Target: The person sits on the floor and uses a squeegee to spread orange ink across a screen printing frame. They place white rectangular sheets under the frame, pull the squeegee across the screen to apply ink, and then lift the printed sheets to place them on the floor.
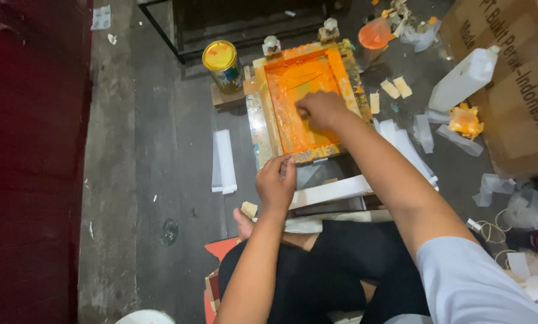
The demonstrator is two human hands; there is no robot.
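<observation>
Near the upper centre of the frame sits a wooden-framed printing screen coated in orange ink [288,84]; the right hand [322,110] presses clenched inside it, the left hand [275,182] grasps its near edge

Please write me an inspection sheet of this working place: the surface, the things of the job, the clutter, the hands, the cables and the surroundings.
Surface: grey concrete floor, stained; the person sits on it.
Job's things: wooden printing frame full of orange ink; yellow-lidded can beside it.
Clutter: white paper strips, white plastic jug, orange-stained rag, clear bag with orange ink.
Hands: left hand grips the frame's near edge; right hand presses inside the frame on the ink, any tool hidden.
Cables: nothing seen; only rubber bands at right.
Surroundings: dark red wall at left, cardboard box at right, black metal frame behind.
</observation>
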